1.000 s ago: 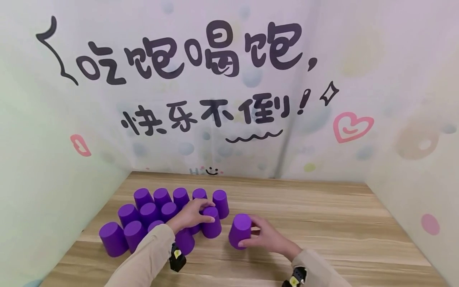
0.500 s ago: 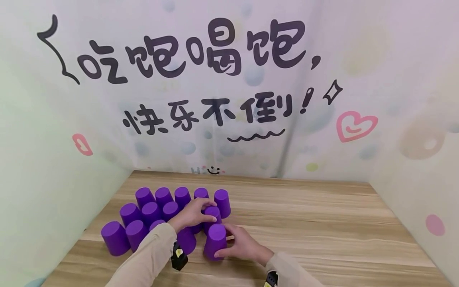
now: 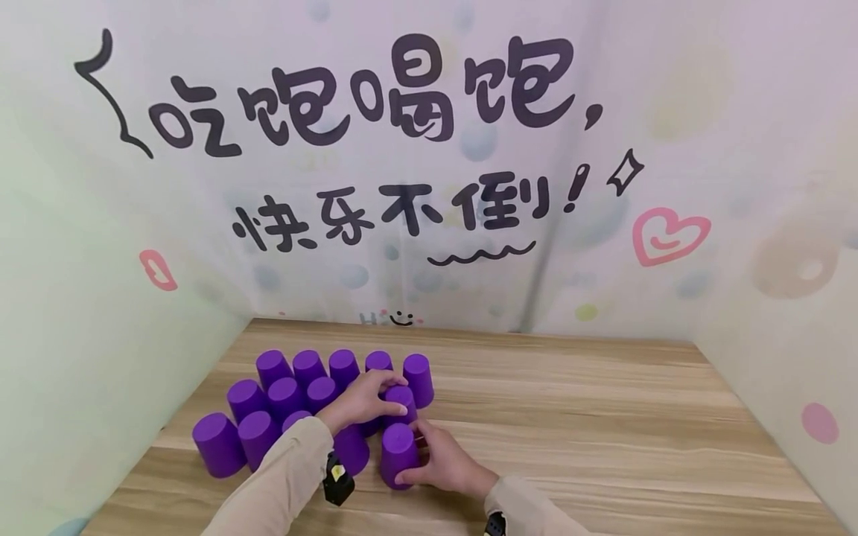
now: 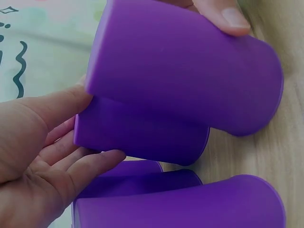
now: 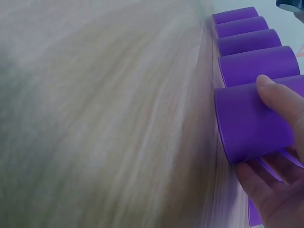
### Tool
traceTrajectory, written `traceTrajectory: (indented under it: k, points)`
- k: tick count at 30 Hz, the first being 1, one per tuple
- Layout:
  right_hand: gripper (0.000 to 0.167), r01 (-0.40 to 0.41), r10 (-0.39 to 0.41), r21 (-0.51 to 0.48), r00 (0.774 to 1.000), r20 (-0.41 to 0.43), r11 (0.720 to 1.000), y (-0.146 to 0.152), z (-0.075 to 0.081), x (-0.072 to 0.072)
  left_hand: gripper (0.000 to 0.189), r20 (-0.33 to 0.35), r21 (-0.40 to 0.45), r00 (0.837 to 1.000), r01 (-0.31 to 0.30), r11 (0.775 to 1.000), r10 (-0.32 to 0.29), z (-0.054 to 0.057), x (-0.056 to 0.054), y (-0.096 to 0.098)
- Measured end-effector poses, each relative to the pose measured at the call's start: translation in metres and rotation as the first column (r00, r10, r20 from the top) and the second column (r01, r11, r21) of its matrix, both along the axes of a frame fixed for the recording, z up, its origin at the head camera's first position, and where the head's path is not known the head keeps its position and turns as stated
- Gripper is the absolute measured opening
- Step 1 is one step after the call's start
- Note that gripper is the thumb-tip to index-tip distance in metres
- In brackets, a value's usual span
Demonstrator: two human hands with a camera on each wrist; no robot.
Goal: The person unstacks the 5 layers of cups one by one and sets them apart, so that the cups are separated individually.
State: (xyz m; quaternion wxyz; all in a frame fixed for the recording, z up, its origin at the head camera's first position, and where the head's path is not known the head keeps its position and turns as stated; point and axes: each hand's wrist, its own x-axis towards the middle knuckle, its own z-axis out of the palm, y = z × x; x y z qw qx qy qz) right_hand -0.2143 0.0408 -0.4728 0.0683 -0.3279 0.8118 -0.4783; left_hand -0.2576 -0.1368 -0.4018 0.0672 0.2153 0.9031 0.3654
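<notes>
My right hand (image 3: 447,463) grips an upside-down purple cup (image 3: 398,452) from its right side, thumb in front and fingers behind. This cup sits at the right end of the front row. Just behind it, my left hand (image 3: 360,402) holds another purple cup (image 3: 401,402) near its top, thumb and fingers to either side. In the left wrist view the front cup (image 4: 185,66) overlaps the left hand's cup (image 4: 142,130). The right wrist view shows the right thumb (image 5: 280,97) across the front cup's wall.
Several more upside-down purple cups (image 3: 218,447) stand in rows on the wooden table (image 3: 603,417), left of and behind the hands. My left forearm covers some of them. A printed cloth wall (image 3: 415,290) rises behind the table, with side walls left and right.
My right hand has brought its cup leftward and toward me, to the spot in front of the left hand's cup. The left hand has stayed in place.
</notes>
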Motion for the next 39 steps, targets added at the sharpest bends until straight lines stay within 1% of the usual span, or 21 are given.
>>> traceTrajectory:
  k: [5,9,12,15,22,27,33,35,39]
  points:
    - [0.049,0.025,-0.025,0.006,0.999,-0.043,1.000,-0.003,-0.004,-0.002,0.039,-0.011,-0.003,1.000,0.003,1.000,-0.003,0.000,0.000,0.000]
    - [0.048,0.043,-0.042,0.007,0.998,-0.046,0.999,-0.005,-0.005,-0.002,0.039,-0.005,-0.002,1.000,-0.005,1.000,0.005,0.000,0.000,0.000]
    - [0.048,0.052,-0.051,0.013,0.998,-0.038,0.999,-0.006,-0.005,-0.003,0.039,-0.007,-0.002,1.000,-0.002,1.000,0.002,0.000,0.000,0.000]
    - [0.048,0.063,-0.062,0.024,0.997,-0.048,0.998,-0.007,-0.005,-0.003,0.039,-0.012,-0.006,1.000,0.003,1.000,-0.003,0.001,0.001,-0.001]
    - [0.049,0.091,-0.087,0.039,0.990,-0.110,0.995,-0.011,-0.005,-0.003,0.038,-0.007,-0.009,1.000,-0.017,1.000,0.016,0.001,0.001,-0.001]
    - [0.049,0.093,-0.086,0.042,0.986,-0.146,0.995,-0.013,-0.006,-0.003,0.038,-0.014,-0.006,1.000,-0.003,1.000,0.003,0.002,0.001,-0.001]
    - [0.049,0.095,-0.086,0.051,0.983,-0.161,0.994,-0.014,-0.007,-0.004,0.039,-0.009,-0.010,1.000,-0.012,1.000,0.011,0.002,0.002,0.000]
    - [0.049,0.100,-0.089,0.062,0.984,-0.153,0.993,-0.015,-0.008,-0.003,0.039,-0.012,-0.016,1.000,-0.017,1.000,0.017,0.002,0.002,0.000]
    - [0.048,0.113,-0.101,0.078,0.986,-0.134,0.991,-0.014,-0.009,-0.002,0.039,-0.018,-0.017,1.000,-0.007,1.000,0.006,0.002,0.002,0.001]
